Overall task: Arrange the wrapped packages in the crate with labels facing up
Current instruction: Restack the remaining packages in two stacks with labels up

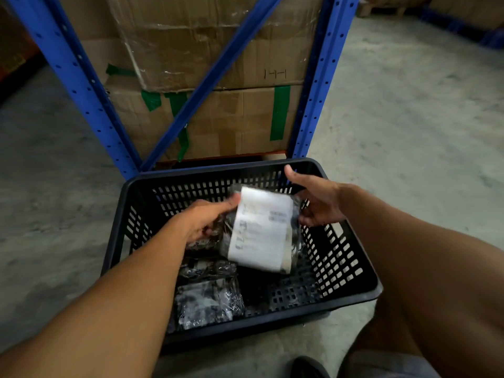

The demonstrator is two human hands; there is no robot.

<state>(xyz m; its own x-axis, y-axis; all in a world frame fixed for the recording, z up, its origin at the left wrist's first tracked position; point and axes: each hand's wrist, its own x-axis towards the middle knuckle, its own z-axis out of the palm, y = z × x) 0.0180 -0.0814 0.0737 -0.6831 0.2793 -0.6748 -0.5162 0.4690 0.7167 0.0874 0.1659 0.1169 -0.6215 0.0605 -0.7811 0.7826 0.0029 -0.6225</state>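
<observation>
A black perforated plastic crate [351,257] stands on the concrete floor in front of me. Above its middle I hold a dark wrapped package [261,227] with a large white label facing up. My left hand [204,219] grips its left edge. My right hand [319,203] touches its right edge with the thumb raised and fingers curled under the wrap. Two other wrapped packages [207,298] lie on the crate floor at the near left, showing shiny dark plastic and no label.
A blue steel rack [316,105] with a diagonal brace stands just behind the crate, loaded with taped cardboard boxes [218,50]. Bare concrete floor lies left and right. My knee and a dark shoe [308,366] are at the bottom right.
</observation>
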